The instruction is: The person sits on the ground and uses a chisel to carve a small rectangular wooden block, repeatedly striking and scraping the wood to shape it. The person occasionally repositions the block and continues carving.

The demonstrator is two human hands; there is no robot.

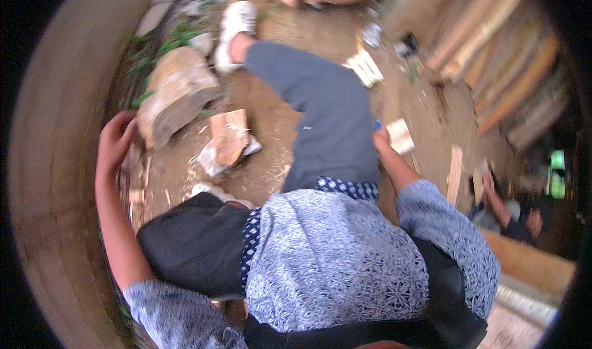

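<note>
My left hand (116,142) is beside a large cut log (176,93), its fingers loosely bent and apart, with nothing seen in them. Whether it touches the log cannot be told through the blur. On the far side of my outstretched leg, my right hand (381,140) is low, its fingers curled and partly hidden. A small blue thing (377,125) shows at those fingers, too small to name. Right next to that hand is a pale flat wood block (401,136); holding or mere nearness is unclear. Between my legs a split piece of wood (229,136) lies on something whitish (213,158).
Wood chips litter the dirt floor (265,158). A pale grooved wood piece (365,68) and a narrow slat (454,173) lie to the right. Long timbers (481,31) lean at the upper right. Another person's arm (496,201) shows at far right, near a plank (530,259).
</note>
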